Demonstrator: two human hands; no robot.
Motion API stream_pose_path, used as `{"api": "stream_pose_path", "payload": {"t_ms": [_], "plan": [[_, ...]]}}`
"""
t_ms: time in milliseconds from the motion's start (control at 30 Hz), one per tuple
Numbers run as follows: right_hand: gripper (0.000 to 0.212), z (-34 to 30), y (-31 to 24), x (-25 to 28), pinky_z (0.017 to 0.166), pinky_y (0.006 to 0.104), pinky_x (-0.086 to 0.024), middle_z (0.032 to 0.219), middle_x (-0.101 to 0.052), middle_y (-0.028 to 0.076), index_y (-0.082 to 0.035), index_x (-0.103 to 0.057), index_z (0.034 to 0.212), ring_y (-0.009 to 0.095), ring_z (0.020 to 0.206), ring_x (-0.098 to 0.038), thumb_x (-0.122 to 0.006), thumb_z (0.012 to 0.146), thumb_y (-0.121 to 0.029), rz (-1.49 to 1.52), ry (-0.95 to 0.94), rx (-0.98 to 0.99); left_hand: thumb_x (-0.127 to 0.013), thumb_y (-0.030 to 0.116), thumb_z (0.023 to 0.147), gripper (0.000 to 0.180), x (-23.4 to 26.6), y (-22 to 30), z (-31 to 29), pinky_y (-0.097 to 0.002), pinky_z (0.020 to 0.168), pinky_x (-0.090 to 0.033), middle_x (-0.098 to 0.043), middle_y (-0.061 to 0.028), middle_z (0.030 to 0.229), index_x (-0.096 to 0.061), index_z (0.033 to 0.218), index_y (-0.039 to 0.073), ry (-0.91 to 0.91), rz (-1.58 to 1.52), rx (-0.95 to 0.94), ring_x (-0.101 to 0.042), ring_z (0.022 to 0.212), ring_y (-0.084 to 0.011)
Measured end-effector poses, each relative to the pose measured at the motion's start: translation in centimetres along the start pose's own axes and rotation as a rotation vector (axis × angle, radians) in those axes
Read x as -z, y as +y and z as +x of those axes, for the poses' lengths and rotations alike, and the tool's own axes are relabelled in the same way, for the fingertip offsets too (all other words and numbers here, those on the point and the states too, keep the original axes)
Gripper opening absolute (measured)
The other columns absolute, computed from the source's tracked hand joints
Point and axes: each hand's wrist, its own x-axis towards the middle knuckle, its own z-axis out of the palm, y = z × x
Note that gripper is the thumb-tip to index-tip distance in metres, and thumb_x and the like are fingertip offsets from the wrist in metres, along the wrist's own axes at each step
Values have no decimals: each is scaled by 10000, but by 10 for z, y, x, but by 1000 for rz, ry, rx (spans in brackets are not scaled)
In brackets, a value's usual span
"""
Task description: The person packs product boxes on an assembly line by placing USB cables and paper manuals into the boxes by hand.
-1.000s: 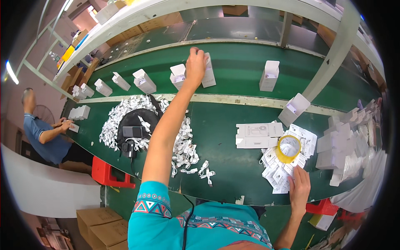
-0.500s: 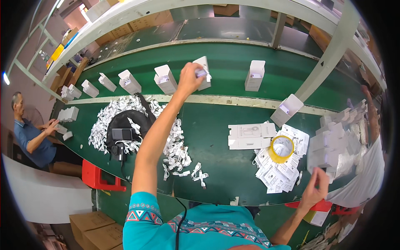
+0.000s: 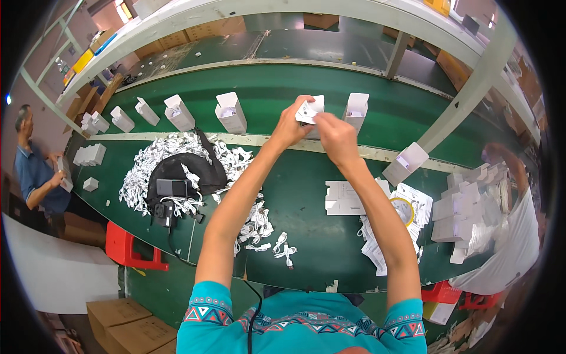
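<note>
Both my hands meet over the far green strip, at an open white carton (image 3: 319, 102). My left hand (image 3: 288, 126) is wrapped round the carton's left side. A small printed leaflet (image 3: 307, 111) lies against the carton's opening, between my hands. My right hand (image 3: 339, 139) has its fingers pinched at the leaflet's right edge, slightly blurred. The cable seen earlier at this carton is hidden now. Just right of my hands stands another open white carton (image 3: 356, 112); a further one (image 3: 230, 113) stands to the left.
White cables (image 3: 144, 171) are heaped at the left around a black bag (image 3: 206, 171). Printed leaflets (image 3: 421, 197), a yellow tape roll (image 3: 405, 206) and a flattened carton (image 3: 343, 197) lie at the right. Stacked cartons (image 3: 457, 212) stand beyond. A co-worker (image 3: 38, 165) sits far left.
My right hand has come up from the table's lower right to the carton in my left hand. A leaflet now shows there. The co-worker at the left has lifted a carton.
</note>
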Motion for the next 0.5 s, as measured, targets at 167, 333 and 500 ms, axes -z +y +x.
{"api": "stream_pose_path", "payload": {"t_ms": [167, 333, 500], "plan": [[123, 2, -9, -38, 628, 416, -616, 1010, -708, 132, -8, -670, 945, 319, 791, -760, -686, 825, 8, -238, -435, -103, -798, -95, 747, 707, 6, -6, -8, -422, 877, -581, -660, -173, 1303, -521, 1371, 88, 5, -94, -34, -690, 1093, -402], [173, 25, -5, -44, 691, 471, -620, 1074, -689, 142, -13, -651, 1041, 372, 827, -748, -667, 872, -46, -242, -536, -210, -785, -85, 751, 665, 8, -11, -9, -429, 901, -565, -659, -184, 1264, -535, 1347, 70, 46, 45, -184, -673, 1077, -419], [248, 31, -3, -36, 787, 504, -609, 1087, -688, 152, -42, -676, 1146, 398, 930, -738, -621, 904, -43, -168, -657, -239, -795, -39, 762, 487, 16, -20, -21, -487, 844, -571, -644, -192, 1166, -602, 1202, 38, 97, 144, -119, -674, 1008, -437]]}}
